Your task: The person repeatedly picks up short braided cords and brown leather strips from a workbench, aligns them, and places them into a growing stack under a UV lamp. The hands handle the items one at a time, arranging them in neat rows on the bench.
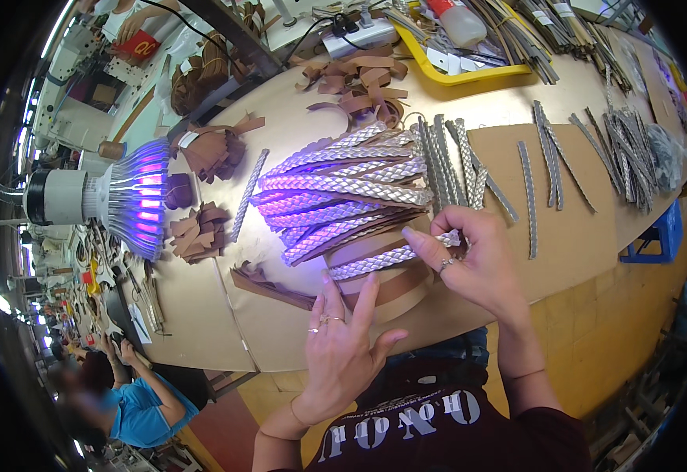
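Observation:
A silver braided strap (386, 262) lies crosswise in front of me, over brown strips (406, 285) near the table's edge. My right hand (477, 256) pinches the strap's right end between thumb and fingers. With fingers spread, my left hand (345, 338) rests its fingertips at the strap's left end. Just beyond is a thick pile of silver braided straps (351, 177) with brown backing, partly lit purple. Grey braided strips (442, 161) stand against the pile's right side.
A lamp (135, 198) glows purple at the left. Brown strip bundles (199, 234) lie between it and the pile. More braided strips (552, 157) are spread on cardboard at right. A yellow tray (469, 77) stands at the back. Another person in blue (151, 409) works at lower left.

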The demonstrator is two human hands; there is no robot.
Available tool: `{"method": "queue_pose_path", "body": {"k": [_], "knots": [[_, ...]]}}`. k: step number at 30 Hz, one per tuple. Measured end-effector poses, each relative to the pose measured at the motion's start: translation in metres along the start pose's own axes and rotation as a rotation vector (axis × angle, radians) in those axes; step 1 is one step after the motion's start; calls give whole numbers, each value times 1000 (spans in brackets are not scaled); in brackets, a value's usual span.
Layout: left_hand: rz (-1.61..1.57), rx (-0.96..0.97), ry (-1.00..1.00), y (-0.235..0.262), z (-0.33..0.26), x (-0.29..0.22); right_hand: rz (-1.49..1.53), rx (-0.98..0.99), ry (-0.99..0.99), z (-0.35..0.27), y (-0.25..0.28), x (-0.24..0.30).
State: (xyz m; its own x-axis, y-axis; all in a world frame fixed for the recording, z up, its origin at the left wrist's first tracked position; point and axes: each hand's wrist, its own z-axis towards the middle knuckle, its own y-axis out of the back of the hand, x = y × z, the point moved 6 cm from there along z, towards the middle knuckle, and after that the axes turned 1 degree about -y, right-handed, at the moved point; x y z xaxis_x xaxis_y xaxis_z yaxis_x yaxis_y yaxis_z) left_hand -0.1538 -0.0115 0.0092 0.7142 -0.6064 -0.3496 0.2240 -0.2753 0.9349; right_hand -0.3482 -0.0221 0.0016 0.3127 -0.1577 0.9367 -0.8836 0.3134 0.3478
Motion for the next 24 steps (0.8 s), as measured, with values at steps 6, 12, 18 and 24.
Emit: {"method": "queue_pose_path", "body": {"k": [6, 12, 18, 24], "knots": [[-80, -26, 12, 4, 6, -1, -70, 1, 241, 4, 6, 39], [-100, -25, 32, 5, 5, 0, 5, -52, 51, 7, 7, 26], [-80, -5, 57, 3, 5, -1, -35, -34, -158, -3, 6, -13], [-89, 36, 89, 3, 5, -1, 17, -9, -186, -7, 2, -27]]}}
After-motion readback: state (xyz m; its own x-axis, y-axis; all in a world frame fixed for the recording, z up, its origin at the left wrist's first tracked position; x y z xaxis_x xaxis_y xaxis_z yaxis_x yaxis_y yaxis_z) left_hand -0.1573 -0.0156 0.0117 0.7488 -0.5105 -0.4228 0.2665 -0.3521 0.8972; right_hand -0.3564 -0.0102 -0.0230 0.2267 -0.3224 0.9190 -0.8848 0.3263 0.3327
